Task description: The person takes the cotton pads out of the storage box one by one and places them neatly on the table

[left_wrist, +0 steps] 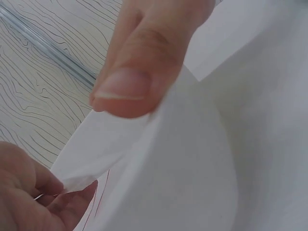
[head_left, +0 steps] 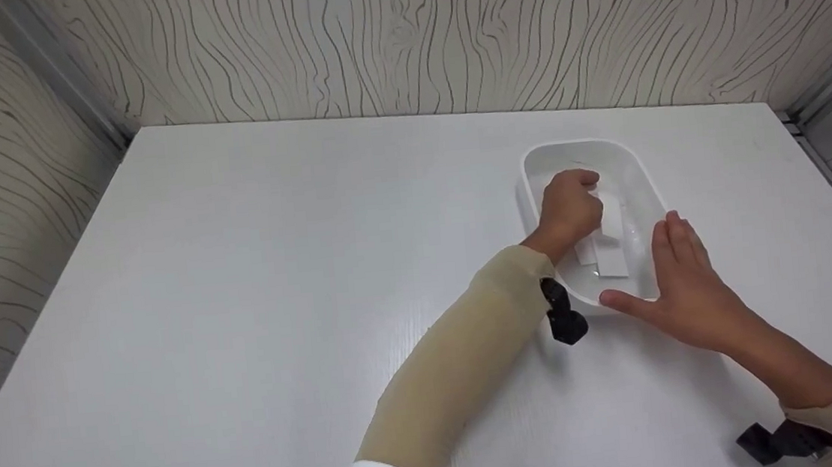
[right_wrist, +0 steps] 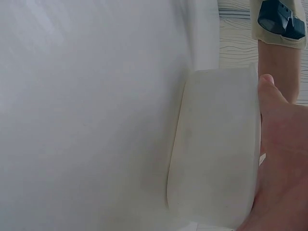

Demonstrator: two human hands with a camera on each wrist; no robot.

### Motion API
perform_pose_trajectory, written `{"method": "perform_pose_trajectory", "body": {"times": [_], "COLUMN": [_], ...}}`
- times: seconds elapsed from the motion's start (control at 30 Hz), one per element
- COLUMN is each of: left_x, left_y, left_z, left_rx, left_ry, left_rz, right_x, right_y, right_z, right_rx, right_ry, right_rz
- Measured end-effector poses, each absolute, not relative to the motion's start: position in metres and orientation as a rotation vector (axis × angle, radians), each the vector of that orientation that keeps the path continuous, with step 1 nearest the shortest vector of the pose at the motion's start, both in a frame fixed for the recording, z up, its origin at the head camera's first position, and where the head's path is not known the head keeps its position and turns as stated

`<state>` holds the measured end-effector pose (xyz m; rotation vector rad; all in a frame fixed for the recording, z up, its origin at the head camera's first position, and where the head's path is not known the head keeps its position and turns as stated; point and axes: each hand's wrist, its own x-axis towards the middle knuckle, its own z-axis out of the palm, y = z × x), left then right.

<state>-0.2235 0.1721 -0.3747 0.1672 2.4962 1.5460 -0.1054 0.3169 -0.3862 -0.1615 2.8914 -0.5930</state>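
Note:
A white oblong tub (head_left: 648, 175) with rounded corners stands on the table. My left hand (head_left: 570, 209) reaches inside it. In the left wrist view the left fingers pinch the edge of a thin, creased white sheet (left_wrist: 82, 178); its exact kind cannot be made out. Flat white rectangular pieces (head_left: 612, 260) lie on the tub's floor, partly hidden by the left hand. My right hand (head_left: 696, 295) rests against the near right of the tub's rim, fingers straight and thumb spread along the near end. In the right wrist view this hand (right_wrist: 284, 159) lies at the tub's side wall (right_wrist: 216, 144).
A white table (head_left: 254, 278) spreads left of the tub and around it. Wood-grain patterned panels (head_left: 399, 39) rise behind the table and at both sides. Black wrist cameras (head_left: 564, 311) sit on both forearms, the left one close to the tub's near end.

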Motion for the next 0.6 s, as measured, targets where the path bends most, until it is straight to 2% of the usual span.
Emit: {"method": "perform_pose_trajectory", "body": {"times": [0.6], "left_x": [-0.219], "left_y": [0.17], "left_z": [-0.363], "left_rx": [0.102], "left_ry": [2.293], "left_rz": [1.726], "right_x": [-0.105], "right_y": [0.316], "right_z": [-0.386], "right_rx": [-0.173], "right_ry": [2.887], "right_rz": [-0.618]}}
